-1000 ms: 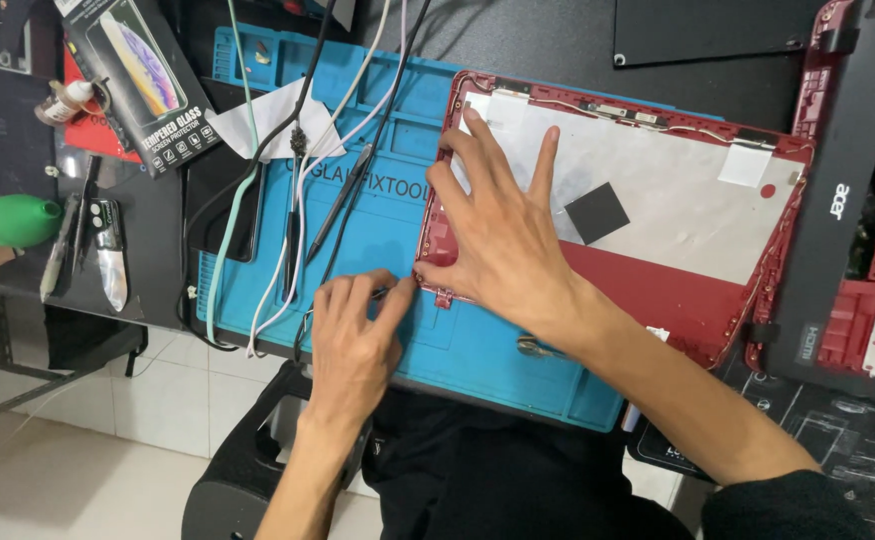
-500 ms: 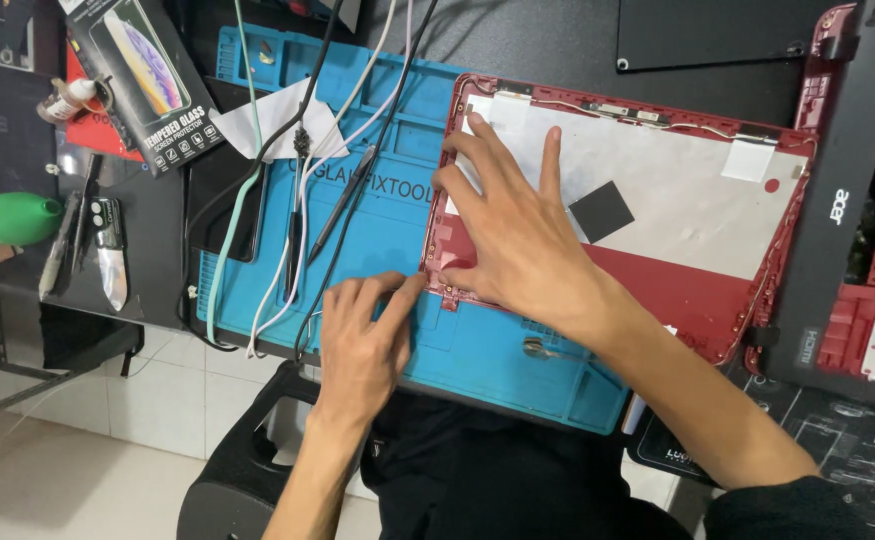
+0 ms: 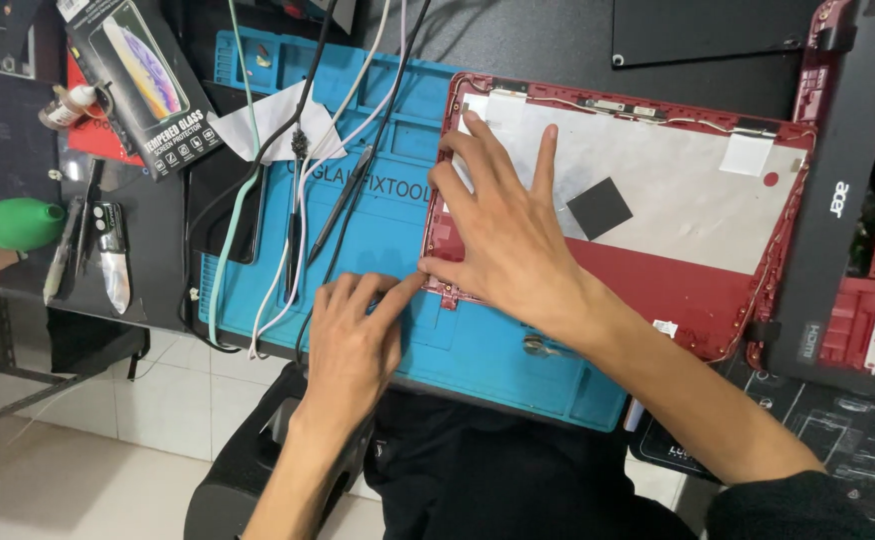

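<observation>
Head view is showing the left hand (image 3: 353, 335), fingers curled, index tip touching the red laptop lid (image 3: 658, 210) at its eight-o'clock corner. Right hand (image 3: 503, 235) is pressing flat, fingers spread. Lid's long axis is running three-to-nine, overlapping the blue mat (image 3: 378, 230).

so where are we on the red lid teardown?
Done: red laptop lid lies open side up on the blue mat, empty of its screen panel. In hand: right hand pins the lid, left hand works its lower left hinge corner. Left: cables and hinge brackets along the lid's edge remain fitted.
</observation>
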